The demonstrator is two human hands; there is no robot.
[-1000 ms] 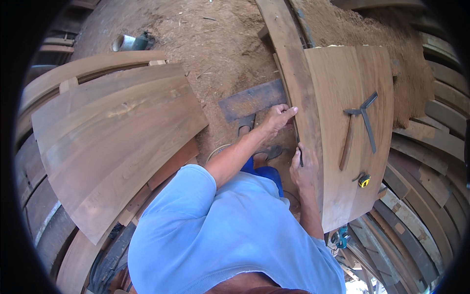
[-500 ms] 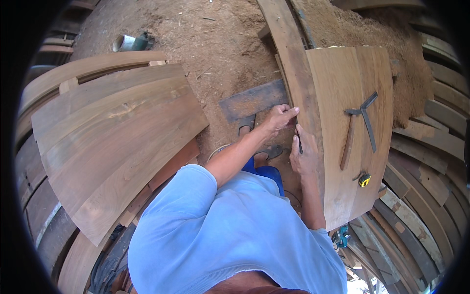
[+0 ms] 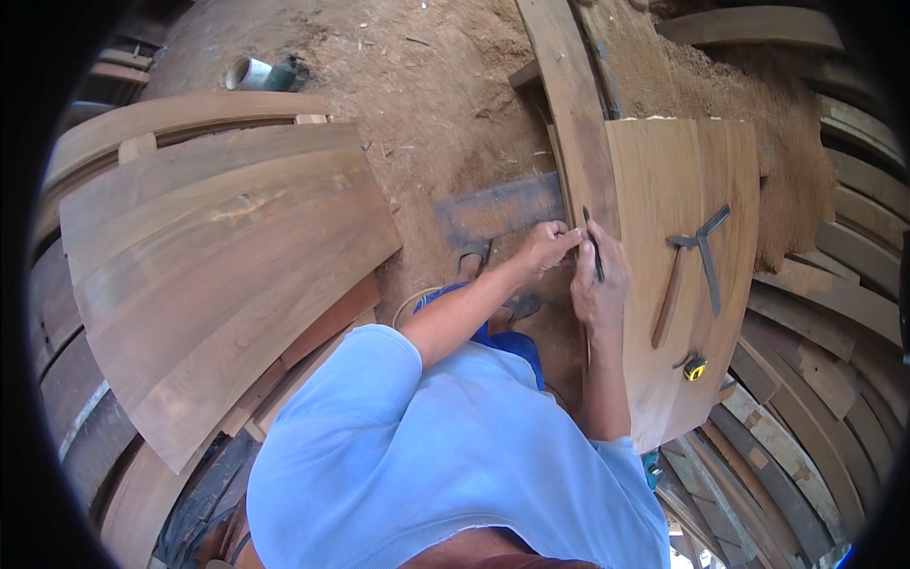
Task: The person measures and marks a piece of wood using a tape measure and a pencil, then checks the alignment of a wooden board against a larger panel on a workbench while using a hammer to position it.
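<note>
My left hand is closed in a pinch at the left edge of a long wooden plank; what its fingers hold, if anything, is hidden. Right beside it, my right hand grips a thin dark pencil, its upper end over the plank near my left fingertips. The plank lies along the left side of a wide wooden panel. On that panel rest a hammer with a wooden handle, a dark metal angled tool touching its head, and a yellow and black tape measure.
A second wide panel lies to my left, over stacked timber. A dark board is on the dusty ground by my feet. A white and green container lies at the far left. Curved planks are piled along the right.
My right hand has moved up beside the left, and the pencil now reaches over the plank. My left hand stays pinched at the edge. The view has shifted slightly.
</note>
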